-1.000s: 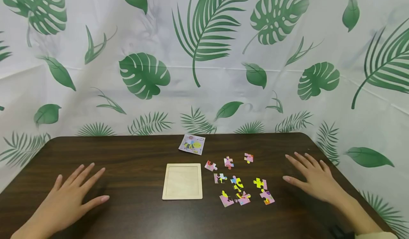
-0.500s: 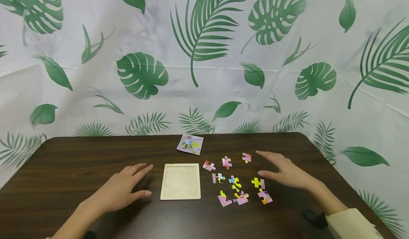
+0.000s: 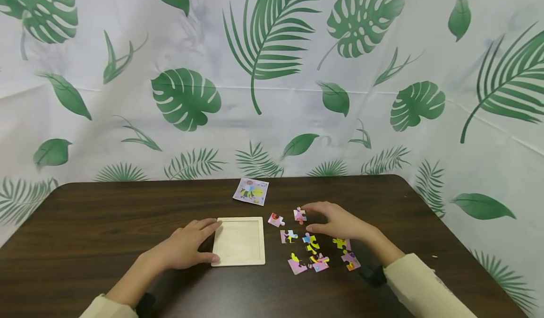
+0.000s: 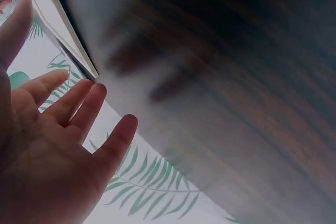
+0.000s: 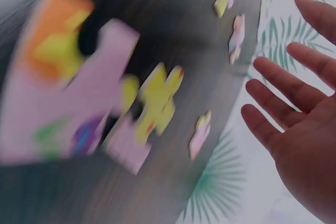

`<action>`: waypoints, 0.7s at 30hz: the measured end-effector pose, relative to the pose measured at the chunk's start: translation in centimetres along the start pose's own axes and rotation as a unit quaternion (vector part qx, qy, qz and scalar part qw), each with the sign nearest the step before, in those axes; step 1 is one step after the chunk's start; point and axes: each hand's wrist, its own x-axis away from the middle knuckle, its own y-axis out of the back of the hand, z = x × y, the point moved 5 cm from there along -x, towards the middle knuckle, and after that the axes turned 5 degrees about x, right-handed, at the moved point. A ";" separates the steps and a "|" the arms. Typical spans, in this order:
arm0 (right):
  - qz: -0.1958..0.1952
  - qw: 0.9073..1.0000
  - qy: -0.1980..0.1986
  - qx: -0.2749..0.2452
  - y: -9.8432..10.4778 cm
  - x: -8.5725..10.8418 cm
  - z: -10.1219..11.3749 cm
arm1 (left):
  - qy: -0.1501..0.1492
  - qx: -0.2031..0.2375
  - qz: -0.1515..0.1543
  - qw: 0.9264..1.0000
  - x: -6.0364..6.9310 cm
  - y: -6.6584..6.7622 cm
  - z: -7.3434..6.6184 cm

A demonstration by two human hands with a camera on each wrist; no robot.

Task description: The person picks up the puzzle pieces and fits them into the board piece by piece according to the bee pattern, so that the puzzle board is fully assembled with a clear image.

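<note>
My left hand (image 3: 187, 244) is at the left side of a square wooden puzzle tray (image 3: 239, 242), fingers and thumb extended near its two left corners. The left wrist view shows the tray's edge (image 4: 65, 24) close to the fingertips; contact is unclear. Over the jigsaw pieces, my right hand (image 3: 337, 221) is spread with nothing in it. Its fingers reach toward a pink piece (image 3: 300, 215). Another pink piece (image 5: 200, 135), visible in the right wrist view, is covered by this hand in the head view. Yellow-and-pink pieces (image 3: 340, 244) lie below the hand.
Several more pieces lie right of the tray, among them a pink-and-yellow corner (image 3: 297, 264) and a blue-and-yellow one (image 3: 311, 242). A bee picture card (image 3: 251, 192) rests near the back edge of the dark wooden table (image 3: 127, 214). A leaf-patterned cloth (image 3: 272, 96) hangs behind.
Both hands have moved inward from the table's sides. The left has come to the tray's left edge, the right over the pieces. Tray and pieces stay in place.
</note>
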 end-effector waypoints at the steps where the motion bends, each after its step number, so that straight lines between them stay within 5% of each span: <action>1: 0.001 1.000 0.004 0.000 -0.2 -0.5 0.2 | 0.003 0.007 0.002 1.000 0.0 -0.1 0.1; 12: 0.024 0.999 0.020 -0.009 -1.9 -4.7 1.9 | 0.012 0.029 0.018 0.999 -0.1 -0.3 0.7; 21: 0.020 0.999 0.034 -0.009 -2.6 -6.3 2.3 | 0.006 0.022 0.019 1.000 -0.2 -0.3 0.9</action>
